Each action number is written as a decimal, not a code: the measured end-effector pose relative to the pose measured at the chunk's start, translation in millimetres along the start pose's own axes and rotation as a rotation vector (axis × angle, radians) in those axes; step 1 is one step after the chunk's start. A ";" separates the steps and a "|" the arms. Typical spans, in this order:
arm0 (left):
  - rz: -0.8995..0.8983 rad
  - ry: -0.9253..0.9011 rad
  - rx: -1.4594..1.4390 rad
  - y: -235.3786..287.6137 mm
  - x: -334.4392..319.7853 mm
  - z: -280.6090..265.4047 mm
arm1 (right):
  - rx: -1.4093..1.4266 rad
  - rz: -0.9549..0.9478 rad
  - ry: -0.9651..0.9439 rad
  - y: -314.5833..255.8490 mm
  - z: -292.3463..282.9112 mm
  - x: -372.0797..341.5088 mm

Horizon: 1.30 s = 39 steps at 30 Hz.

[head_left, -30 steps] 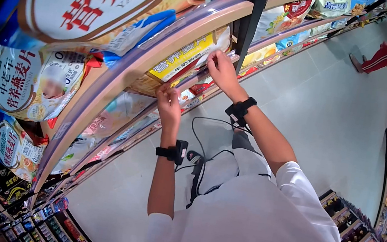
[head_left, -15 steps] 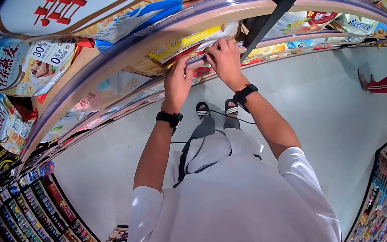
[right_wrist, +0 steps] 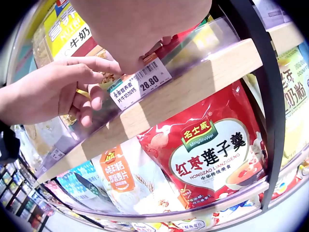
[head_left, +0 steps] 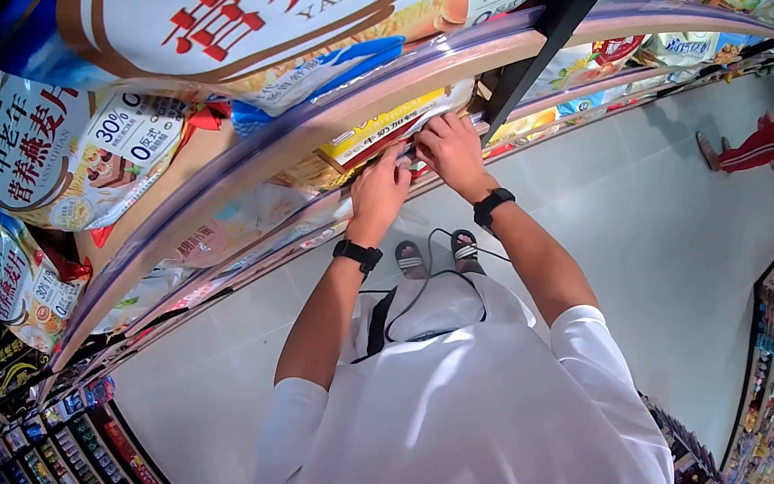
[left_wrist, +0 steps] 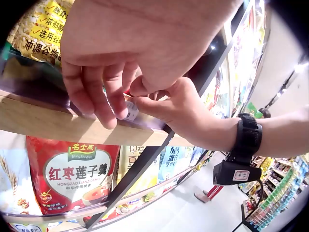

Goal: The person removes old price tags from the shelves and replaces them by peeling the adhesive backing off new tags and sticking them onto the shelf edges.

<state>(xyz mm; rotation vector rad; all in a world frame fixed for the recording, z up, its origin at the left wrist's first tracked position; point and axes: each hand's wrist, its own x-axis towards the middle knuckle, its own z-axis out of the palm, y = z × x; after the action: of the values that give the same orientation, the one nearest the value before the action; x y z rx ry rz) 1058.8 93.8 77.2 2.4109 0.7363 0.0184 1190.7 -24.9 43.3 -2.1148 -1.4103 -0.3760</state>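
Observation:
A white price tag [right_wrist: 142,86] printed 28.80 sits against the front edge of the wooden shelf [right_wrist: 203,72]. My right hand [head_left: 452,151] is at the tag's upper edge, its fingers bent around the top of it. From the other side my left hand [head_left: 379,195] reaches in, index fingertip at the tag's upper left corner and the other fingers hanging loosely over the shelf front. In the left wrist view the thumbs meet close over the tag, and my left fingers [left_wrist: 99,92] hide part of it. Behind both hands stands a yellow cereal bag [head_left: 396,122].
A red lotus-seed soup bag [right_wrist: 207,150] stands on the shelf below. To the right rises a black upright post [head_left: 544,49]. Large oatmeal bags [head_left: 67,151] fill the upper shelf. Another person's red-trousered legs [head_left: 756,149] show in the aisle.
My hands have come closer together at the shelf edge and now meet at the tag. The head view has shifted slightly back and forth.

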 end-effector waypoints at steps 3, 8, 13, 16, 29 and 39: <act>0.045 0.020 -0.086 2.5 -10.2 -8.9 | -0.025 -0.048 -0.030 -4.3 -10.7 1.7; 0.320 0.274 -0.089 -8.0 -25.2 0.1 | 0.011 -0.107 0.032 -11.4 -31.9 8.9; 0.255 0.291 -0.391 35.1 -78.9 -26.1 | 0.253 -0.123 0.063 -48.6 -135.3 -15.6; 0.251 -0.110 -0.821 70.9 -111.7 -43.8 | 0.318 -0.083 0.145 -62.8 -209.9 -40.9; 0.425 -1.052 -0.581 418.8 -189.6 152.5 | 0.399 1.113 0.396 -24.0 -444.6 -341.9; 0.531 -1.729 -0.216 558.2 -237.6 296.8 | 0.256 1.415 0.601 -7.0 -518.7 -496.0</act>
<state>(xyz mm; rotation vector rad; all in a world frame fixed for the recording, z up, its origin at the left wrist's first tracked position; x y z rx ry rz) 1192.5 -559.2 185.8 1.4614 -0.6560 -1.4205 1022.0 -703.8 203.8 -1.9797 0.4533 -0.1748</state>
